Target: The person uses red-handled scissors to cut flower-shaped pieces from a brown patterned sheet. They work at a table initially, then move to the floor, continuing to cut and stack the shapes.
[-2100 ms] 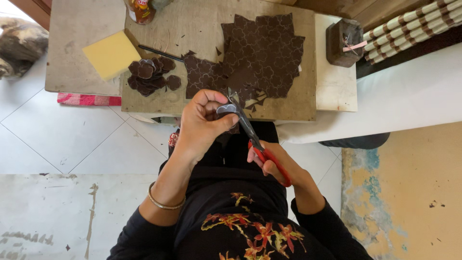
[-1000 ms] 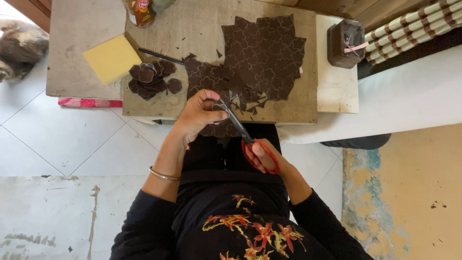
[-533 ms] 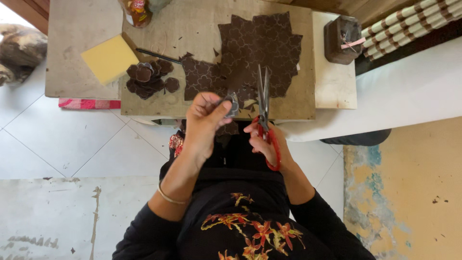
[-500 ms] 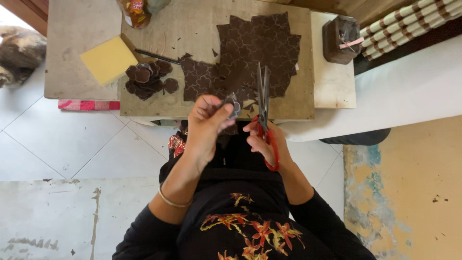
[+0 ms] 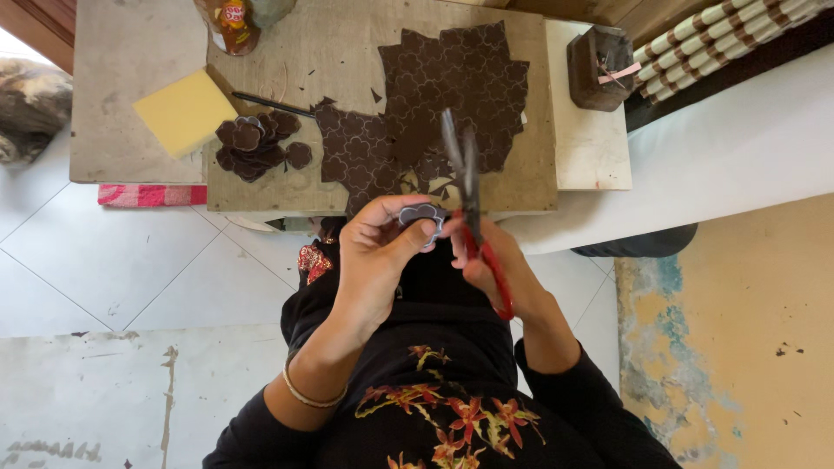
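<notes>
The left hand is pinching a small scalloped cut-out piece between thumb and fingers, just above the lap and near the front edge of the wooden board. The right hand is gripping the red-handled scissors, with blades pointing up beside the piece. On the board are lying a brown patterned sheet, a pile of cut shapes and a yellow sponge.

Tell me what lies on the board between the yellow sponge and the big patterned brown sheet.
In the head view, a pile of cut brown flower shapes and a thin dark pencil-like stick lie between yellow sponge and brown sheet.
</notes>
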### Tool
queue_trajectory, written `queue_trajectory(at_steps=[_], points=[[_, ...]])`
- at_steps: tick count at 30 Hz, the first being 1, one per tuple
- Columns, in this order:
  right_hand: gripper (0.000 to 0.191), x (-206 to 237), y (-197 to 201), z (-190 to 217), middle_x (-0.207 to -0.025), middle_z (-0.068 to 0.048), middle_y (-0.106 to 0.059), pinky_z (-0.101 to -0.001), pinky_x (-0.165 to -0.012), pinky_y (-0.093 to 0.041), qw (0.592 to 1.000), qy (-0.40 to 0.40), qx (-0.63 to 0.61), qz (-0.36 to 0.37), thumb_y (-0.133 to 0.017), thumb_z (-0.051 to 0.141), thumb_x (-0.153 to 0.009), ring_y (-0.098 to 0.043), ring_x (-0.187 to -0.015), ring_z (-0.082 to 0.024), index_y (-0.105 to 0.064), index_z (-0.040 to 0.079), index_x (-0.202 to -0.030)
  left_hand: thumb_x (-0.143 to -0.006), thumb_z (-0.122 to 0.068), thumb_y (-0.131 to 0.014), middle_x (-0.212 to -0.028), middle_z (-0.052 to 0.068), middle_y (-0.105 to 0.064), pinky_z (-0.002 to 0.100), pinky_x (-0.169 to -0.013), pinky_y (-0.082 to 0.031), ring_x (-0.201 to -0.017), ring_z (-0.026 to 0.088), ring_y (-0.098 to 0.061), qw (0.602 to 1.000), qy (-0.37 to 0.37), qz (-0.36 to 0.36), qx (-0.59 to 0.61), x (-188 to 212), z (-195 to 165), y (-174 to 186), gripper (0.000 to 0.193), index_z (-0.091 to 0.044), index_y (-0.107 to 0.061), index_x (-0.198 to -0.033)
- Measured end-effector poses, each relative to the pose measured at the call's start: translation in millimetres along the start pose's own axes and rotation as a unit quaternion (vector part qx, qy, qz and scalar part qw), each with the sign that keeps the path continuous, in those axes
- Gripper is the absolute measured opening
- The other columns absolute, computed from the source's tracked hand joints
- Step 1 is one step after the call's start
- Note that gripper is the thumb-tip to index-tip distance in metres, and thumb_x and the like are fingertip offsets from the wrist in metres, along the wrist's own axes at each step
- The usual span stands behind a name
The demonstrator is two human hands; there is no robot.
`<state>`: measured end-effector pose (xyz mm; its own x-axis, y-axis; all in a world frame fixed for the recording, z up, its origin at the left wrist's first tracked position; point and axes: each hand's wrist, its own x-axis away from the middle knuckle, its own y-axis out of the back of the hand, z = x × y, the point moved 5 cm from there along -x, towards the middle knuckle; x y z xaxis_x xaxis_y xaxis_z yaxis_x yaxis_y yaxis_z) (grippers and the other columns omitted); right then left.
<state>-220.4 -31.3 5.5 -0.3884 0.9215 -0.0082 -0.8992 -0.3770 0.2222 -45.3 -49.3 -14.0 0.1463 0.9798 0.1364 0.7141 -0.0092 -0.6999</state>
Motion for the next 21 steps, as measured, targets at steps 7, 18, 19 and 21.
queue_trajectory(at_steps=[7,18,19,21], points=[[0.088,9,-5,7,-0.089,0.001,-0.054,-0.0258,-0.071,-0.048,0.993,-0.045,0.068,0.09,-0.058,0.083,-0.087,-0.054,-0.079,-0.011,-0.06,0.005,-0.126,-0.093,0.007,-0.071,-0.102,0.005,-0.075,0.022,-0.084,-0.057,-0.09,0.007,-0.068,0.996,-0.047,-0.029,-0.07,2,-14,0,0.027,0.002,-0.07,-0.119],[0.098,8,-9,1,-0.082,0.0,-0.051,-0.0256,-0.064,-0.05,0.991,-0.074,0.062,0.096,-0.051,0.092,-0.08,-0.053,-0.071,-0.01,-0.062,0.003,-0.121,-0.092,0.008,-0.074,-0.098,0.005,-0.075,0.021,-0.079,-0.057,-0.085,0.006,-0.068,0.992,-0.07,-0.035,-0.099,3,-19,-1,0.025,0.001,-0.067,-0.115],[0.098,8,-10,0,-0.079,0.001,-0.05,-0.025,-0.062,-0.047,0.991,-0.071,0.063,0.092,-0.049,0.093,-0.08,-0.052,-0.069,-0.009,-0.062,0.004,-0.119,-0.092,0.008,-0.074,-0.097,0.005,-0.075,0.021,-0.078,-0.056,-0.084,0.006,-0.067,0.992,-0.066,-0.038,-0.1,2,-18,0,0.025,0.001,-0.067,-0.115],[0.098,7,-13,-2,-0.074,0.002,-0.048,-0.0239,-0.058,-0.041,0.992,-0.064,0.066,0.086,-0.045,0.095,-0.079,-0.049,-0.063,-0.008,-0.063,0.006,-0.116,-0.091,0.008,-0.074,-0.096,0.006,-0.075,0.022,-0.075,-0.057,-0.081,0.006,-0.067,0.994,-0.051,-0.042,-0.09,1,-16,1,0.025,0.001,-0.067,-0.115]])
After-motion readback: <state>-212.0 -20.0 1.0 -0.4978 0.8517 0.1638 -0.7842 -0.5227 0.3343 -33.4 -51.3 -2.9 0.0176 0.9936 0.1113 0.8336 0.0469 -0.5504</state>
